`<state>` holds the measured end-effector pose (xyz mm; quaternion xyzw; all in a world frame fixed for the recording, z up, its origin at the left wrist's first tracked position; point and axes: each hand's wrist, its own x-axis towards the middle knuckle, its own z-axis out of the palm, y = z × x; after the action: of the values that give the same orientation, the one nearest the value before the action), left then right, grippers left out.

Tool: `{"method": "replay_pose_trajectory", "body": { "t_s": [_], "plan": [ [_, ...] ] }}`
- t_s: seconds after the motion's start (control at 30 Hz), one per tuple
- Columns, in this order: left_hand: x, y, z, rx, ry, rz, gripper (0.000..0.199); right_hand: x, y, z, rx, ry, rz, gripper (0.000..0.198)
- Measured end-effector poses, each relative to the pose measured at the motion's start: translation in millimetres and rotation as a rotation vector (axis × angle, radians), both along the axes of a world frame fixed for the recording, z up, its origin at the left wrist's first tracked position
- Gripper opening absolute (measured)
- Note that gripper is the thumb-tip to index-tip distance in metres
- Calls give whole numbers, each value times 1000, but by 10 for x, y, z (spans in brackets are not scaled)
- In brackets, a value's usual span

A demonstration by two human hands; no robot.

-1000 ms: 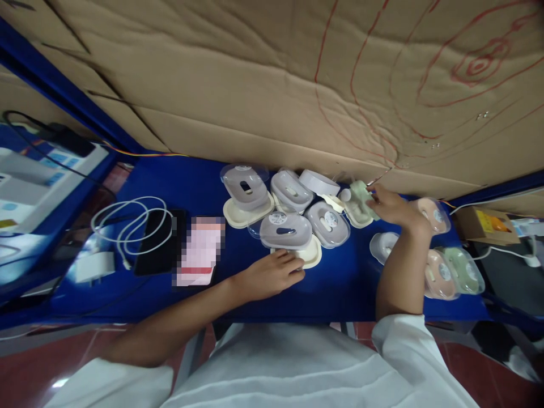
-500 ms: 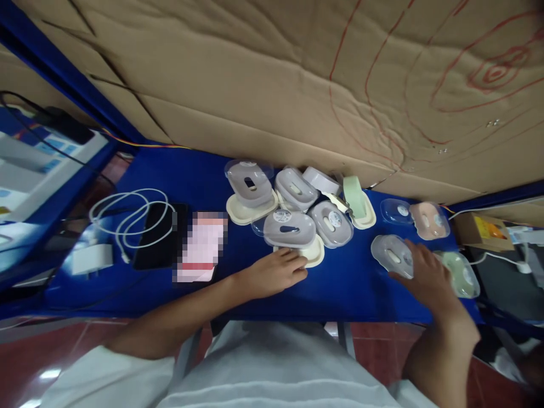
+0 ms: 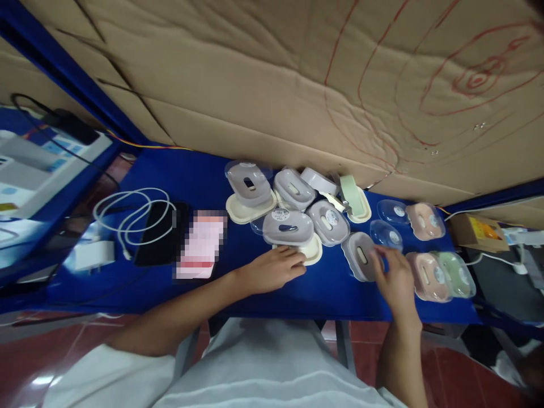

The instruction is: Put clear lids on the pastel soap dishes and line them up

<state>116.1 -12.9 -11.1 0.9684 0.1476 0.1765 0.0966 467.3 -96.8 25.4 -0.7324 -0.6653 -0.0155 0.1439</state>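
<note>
My right hand (image 3: 395,277) has its thumb and fingers closed at the right edge of a grey soap box (image 3: 356,255), low over the blue table. A clear lid (image 3: 385,233) lies just behind these fingers. My left hand (image 3: 272,269) rests with loosely bent fingers by a cream soap box base (image 3: 313,252), under the front of a grey soap box (image 3: 283,229) with a clear lid. Another grey soap box (image 3: 328,222) lies between the two hands. To the right of my right hand are a pink soap box (image 3: 428,276) and a green one (image 3: 458,275).
More soap boxes (image 3: 250,184) lie along the cardboard wall (image 3: 238,102), a green one (image 3: 351,192) among them. A pink soap box (image 3: 425,222) is at the far right. On the left are a phone (image 3: 202,243), a black tablet-like slab (image 3: 164,238), a white cable (image 3: 127,218) and a charger (image 3: 94,255).
My right hand has moved left with the grey soap box, toward the other grey ones. The pink soap box behind it has come into view. My left hand has stayed in place.
</note>
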Motion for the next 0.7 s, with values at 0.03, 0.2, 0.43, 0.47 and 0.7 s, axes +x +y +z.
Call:
{"method": "replay_pose_trajectory", "body": {
  "t_s": [0.03, 0.2, 0.43, 0.47, 0.7],
  "plan": [
    [1, 0, -4, 0, 6, 1, 16, -95, -48, -47, -43, -13, 15, 51],
    [-8, -6, -20, 8, 33, 1, 14, -270, -220, -200, -54, -96, -13, 55],
    [-6, 0, -31, -2, 4, -4, 14, -226, -43, -102, 62, 59, -104, 61],
    [-3, 1, -29, 0, 5, -4, 14, -281, 15, -79, 106, 65, -104, 58],
    [3, 1, -15, 22, 18, 0, 13, -144, 188, 206, 303, -40, -142, 60]
  ]
}}
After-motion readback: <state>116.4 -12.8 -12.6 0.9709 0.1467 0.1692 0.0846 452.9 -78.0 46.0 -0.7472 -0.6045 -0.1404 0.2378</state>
